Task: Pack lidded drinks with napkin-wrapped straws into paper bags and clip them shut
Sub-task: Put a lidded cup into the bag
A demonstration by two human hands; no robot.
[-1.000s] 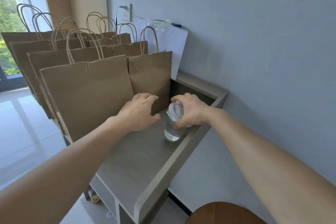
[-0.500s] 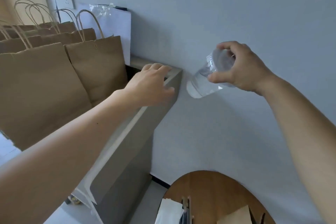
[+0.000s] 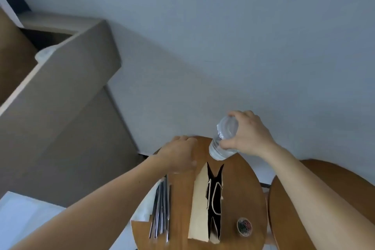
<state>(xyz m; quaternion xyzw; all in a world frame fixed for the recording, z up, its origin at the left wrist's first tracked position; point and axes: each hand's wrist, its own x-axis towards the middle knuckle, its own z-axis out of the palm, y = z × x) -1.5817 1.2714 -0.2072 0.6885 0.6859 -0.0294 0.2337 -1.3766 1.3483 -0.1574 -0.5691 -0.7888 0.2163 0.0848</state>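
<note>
My right hand point(image 3: 250, 135) grips a clear lidded drink cup point(image 3: 222, 139) by its top and holds it tilted just above the far end of an open brown paper bag point(image 3: 205, 203). The bag stands on a small round wooden table point(image 3: 249, 189), its mouth open and its handles hanging inside. Over the table's far left edge hovers my left hand point(image 3: 179, 153), fingers curled, with nothing seen in it. Several dark straws point(image 3: 161, 207) lie left of the bag, partly on white napkins point(image 3: 145, 207).
A small round tub of coloured clips point(image 3: 244, 226) sits on the table to the bag's right. A grey shelf unit point(image 3: 67, 87) stands at the left, with another cup's lid point(image 3: 43, 55) showing above its rim. A second wooden surface point(image 3: 324, 193) lies at the right.
My right hand has carried the cup from the grey shelf over to the round table and down above the open bag. My left hand left the shelf's rim and moved to the table's edge.
</note>
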